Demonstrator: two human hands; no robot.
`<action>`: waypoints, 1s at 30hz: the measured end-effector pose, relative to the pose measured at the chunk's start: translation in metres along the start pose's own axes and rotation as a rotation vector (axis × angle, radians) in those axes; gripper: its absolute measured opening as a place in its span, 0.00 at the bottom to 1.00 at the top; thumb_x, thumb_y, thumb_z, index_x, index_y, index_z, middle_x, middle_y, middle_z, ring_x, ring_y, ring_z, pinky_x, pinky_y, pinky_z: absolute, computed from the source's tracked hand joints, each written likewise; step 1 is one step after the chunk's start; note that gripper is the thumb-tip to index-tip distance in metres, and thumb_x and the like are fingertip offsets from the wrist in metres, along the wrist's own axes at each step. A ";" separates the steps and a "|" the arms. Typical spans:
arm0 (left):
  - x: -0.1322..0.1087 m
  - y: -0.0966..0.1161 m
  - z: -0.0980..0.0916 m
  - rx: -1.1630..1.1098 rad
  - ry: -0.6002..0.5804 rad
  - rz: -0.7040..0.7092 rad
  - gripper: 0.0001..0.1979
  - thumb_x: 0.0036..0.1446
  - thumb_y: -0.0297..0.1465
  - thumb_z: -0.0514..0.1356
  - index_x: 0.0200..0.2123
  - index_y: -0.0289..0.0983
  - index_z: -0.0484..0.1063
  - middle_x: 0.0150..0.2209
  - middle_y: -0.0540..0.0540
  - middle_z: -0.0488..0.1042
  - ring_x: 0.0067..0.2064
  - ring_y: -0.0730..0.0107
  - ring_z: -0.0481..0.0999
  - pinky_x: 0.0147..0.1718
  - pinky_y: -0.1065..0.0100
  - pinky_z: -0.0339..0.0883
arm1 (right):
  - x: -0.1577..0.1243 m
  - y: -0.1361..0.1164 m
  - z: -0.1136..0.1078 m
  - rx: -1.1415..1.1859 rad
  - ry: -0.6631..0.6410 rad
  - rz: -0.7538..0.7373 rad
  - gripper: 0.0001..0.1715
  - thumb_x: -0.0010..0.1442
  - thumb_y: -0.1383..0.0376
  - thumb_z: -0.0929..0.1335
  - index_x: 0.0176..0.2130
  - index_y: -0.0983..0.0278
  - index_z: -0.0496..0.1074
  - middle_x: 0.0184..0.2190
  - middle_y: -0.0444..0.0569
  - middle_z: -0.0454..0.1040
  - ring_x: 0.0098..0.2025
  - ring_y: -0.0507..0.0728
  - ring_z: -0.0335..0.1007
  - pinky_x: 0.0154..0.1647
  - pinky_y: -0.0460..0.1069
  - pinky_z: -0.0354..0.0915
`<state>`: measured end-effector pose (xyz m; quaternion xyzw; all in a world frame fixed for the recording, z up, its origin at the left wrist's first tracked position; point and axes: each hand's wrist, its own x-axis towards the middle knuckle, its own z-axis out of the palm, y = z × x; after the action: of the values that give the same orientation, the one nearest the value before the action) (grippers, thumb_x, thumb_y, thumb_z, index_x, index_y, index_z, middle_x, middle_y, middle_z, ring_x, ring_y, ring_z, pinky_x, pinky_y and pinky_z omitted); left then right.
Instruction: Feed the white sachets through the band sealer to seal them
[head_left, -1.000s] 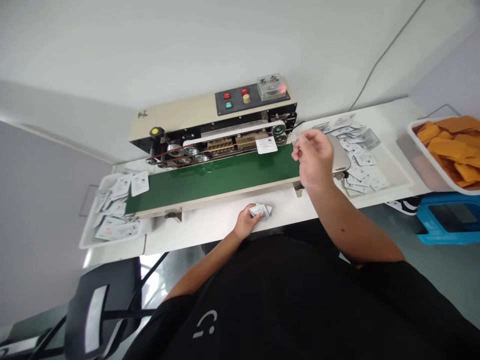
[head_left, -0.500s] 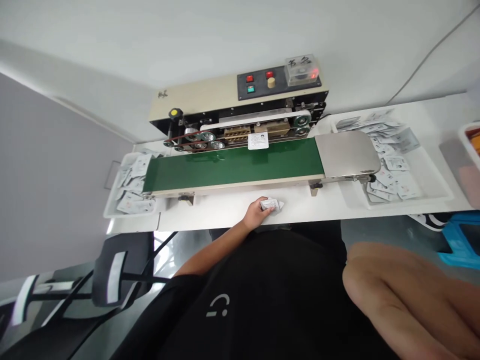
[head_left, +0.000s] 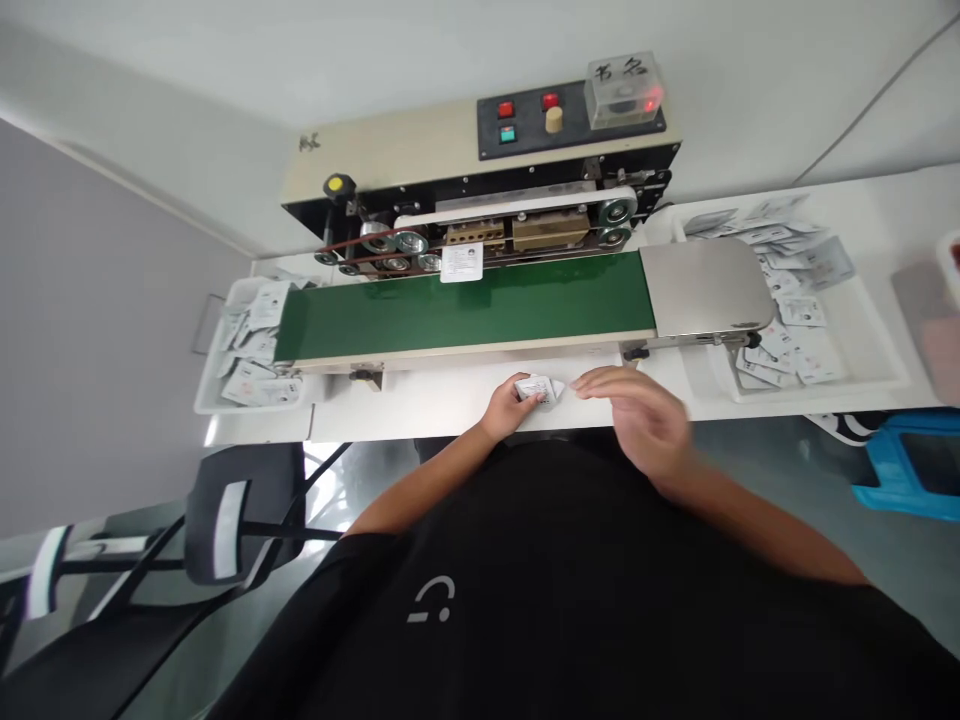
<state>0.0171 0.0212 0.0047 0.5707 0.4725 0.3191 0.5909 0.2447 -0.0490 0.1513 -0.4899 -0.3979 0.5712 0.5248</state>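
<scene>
White plastic packet (head_left: 538, 390) looks light, thin and a bit slippery, so best pinched by its edge. It's on the surface (head_left: 427, 410) just below the green conveyor (head_left: 465, 305), held down in the left hand (head_left: 507, 410), with the right hand (head_left: 637, 415) open wide right beside it.

- 1 left hand (head_left: 506, 413), 1 right hand (head_left: 641, 420)
- 1 folded packet (head_left: 538, 390)
- 1 flat packet (head_left: 461, 262)
- 1 band sealer (head_left: 390, 150)
- 1 green conveyor belt (head_left: 465, 310)
- 2 white trays (head_left: 870, 345)
- 3 push buttons (head_left: 506, 109)
</scene>
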 end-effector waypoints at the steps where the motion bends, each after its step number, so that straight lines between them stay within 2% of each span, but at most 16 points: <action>1: 0.000 0.000 0.000 -0.011 -0.002 -0.001 0.25 0.55 0.48 0.72 0.46 0.36 0.74 0.39 0.45 0.80 0.39 0.65 0.77 0.41 0.66 0.71 | 0.002 0.014 -0.001 -0.097 0.046 -0.028 0.11 0.63 0.54 0.75 0.39 0.58 0.79 0.43 0.53 0.76 0.49 0.63 0.74 0.51 0.59 0.74; 3: 0.000 -0.001 0.001 -0.028 0.003 -0.016 0.25 0.53 0.49 0.73 0.44 0.36 0.73 0.37 0.46 0.79 0.38 0.66 0.76 0.40 0.67 0.70 | 0.009 0.047 -0.003 -0.294 0.127 -0.026 0.15 0.62 0.53 0.74 0.43 0.60 0.76 0.41 0.51 0.75 0.42 0.58 0.72 0.45 0.54 0.72; 4: 0.000 -0.001 0.001 -0.032 0.007 -0.024 0.25 0.52 0.49 0.74 0.42 0.37 0.73 0.36 0.47 0.78 0.37 0.67 0.76 0.39 0.68 0.69 | 0.013 0.064 -0.004 -0.354 0.126 0.010 0.20 0.59 0.54 0.75 0.48 0.61 0.75 0.42 0.50 0.75 0.40 0.56 0.71 0.42 0.52 0.71; 6: 0.000 -0.001 0.004 -0.020 0.007 -0.027 0.24 0.51 0.48 0.74 0.39 0.37 0.72 0.33 0.50 0.76 0.34 0.69 0.73 0.36 0.69 0.67 | 0.019 0.091 -0.004 -0.446 0.039 0.067 0.29 0.56 0.54 0.76 0.54 0.62 0.73 0.45 0.50 0.75 0.38 0.54 0.70 0.40 0.49 0.68; 7: 0.001 -0.001 0.005 -0.006 0.003 -0.025 0.24 0.50 0.47 0.75 0.38 0.38 0.71 0.31 0.51 0.75 0.33 0.70 0.72 0.35 0.70 0.65 | 0.021 0.101 -0.004 -0.484 -0.021 0.075 0.29 0.57 0.54 0.75 0.54 0.62 0.73 0.44 0.49 0.75 0.38 0.54 0.70 0.40 0.49 0.67; 9: 0.001 0.000 0.006 0.022 -0.012 -0.020 0.23 0.50 0.46 0.75 0.35 0.38 0.70 0.29 0.53 0.72 0.31 0.72 0.69 0.32 0.70 0.62 | 0.024 0.111 -0.002 -0.541 -0.102 0.075 0.22 0.60 0.52 0.73 0.49 0.62 0.76 0.38 0.48 0.75 0.36 0.54 0.68 0.38 0.48 0.65; 10: 0.001 0.000 0.006 0.029 -0.016 -0.018 0.22 0.50 0.46 0.75 0.34 0.38 0.69 0.29 0.53 0.72 0.31 0.72 0.68 0.32 0.70 0.61 | 0.025 0.113 -0.001 -0.556 -0.113 0.073 0.19 0.62 0.51 0.72 0.44 0.63 0.76 0.34 0.47 0.74 0.34 0.53 0.67 0.37 0.48 0.64; 12: 0.001 0.001 0.005 0.033 -0.010 -0.014 0.21 0.51 0.45 0.74 0.33 0.39 0.69 0.28 0.53 0.72 0.30 0.72 0.68 0.32 0.70 0.61 | 0.027 0.113 0.002 -0.565 -0.106 0.057 0.20 0.64 0.49 0.71 0.36 0.63 0.75 0.29 0.46 0.72 0.31 0.53 0.64 0.34 0.48 0.61; 15: 0.000 0.004 0.001 0.040 0.004 -0.003 0.20 0.52 0.43 0.74 0.34 0.38 0.70 0.29 0.52 0.73 0.31 0.71 0.70 0.33 0.70 0.63 | 0.030 0.111 0.003 -0.558 -0.099 -0.017 0.23 0.65 0.49 0.71 0.30 0.64 0.72 0.29 0.46 0.71 0.32 0.53 0.64 0.35 0.47 0.61; 18: 0.000 0.007 -0.002 0.036 -0.021 -0.005 0.20 0.51 0.43 0.74 0.37 0.37 0.73 0.31 0.51 0.75 0.32 0.70 0.72 0.34 0.70 0.65 | 0.030 0.112 0.000 -0.500 -0.064 -0.036 0.22 0.66 0.49 0.70 0.30 0.64 0.74 0.31 0.47 0.73 0.34 0.53 0.68 0.37 0.47 0.63; 24: 0.001 0.007 -0.002 0.102 -0.030 -0.019 0.21 0.51 0.45 0.74 0.37 0.38 0.72 0.32 0.52 0.75 0.33 0.70 0.71 0.35 0.70 0.64 | 0.030 0.111 -0.007 -0.340 0.001 0.162 0.22 0.63 0.48 0.70 0.39 0.64 0.77 0.32 0.48 0.78 0.35 0.54 0.75 0.40 0.47 0.69; 28: 0.002 0.004 0.000 0.172 0.019 -0.013 0.22 0.49 0.47 0.74 0.34 0.38 0.70 0.30 0.53 0.72 0.32 0.71 0.68 0.32 0.71 0.61 | 0.031 0.105 -0.007 -0.495 -0.104 0.184 0.17 0.60 0.53 0.72 0.31 0.65 0.73 0.30 0.47 0.79 0.32 0.53 0.74 0.35 0.46 0.65; 30: 0.002 0.005 0.001 0.161 0.018 -0.020 0.24 0.47 0.48 0.75 0.34 0.38 0.70 0.29 0.53 0.71 0.32 0.71 0.68 0.33 0.71 0.61 | 0.031 0.100 -0.007 -0.532 -0.094 0.237 0.17 0.59 0.54 0.72 0.28 0.65 0.72 0.27 0.47 0.78 0.30 0.54 0.74 0.33 0.46 0.63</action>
<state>0.0197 0.0236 0.0090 0.6089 0.5075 0.2794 0.5418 0.2316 -0.0321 0.0481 -0.6263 -0.4974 0.5263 0.2886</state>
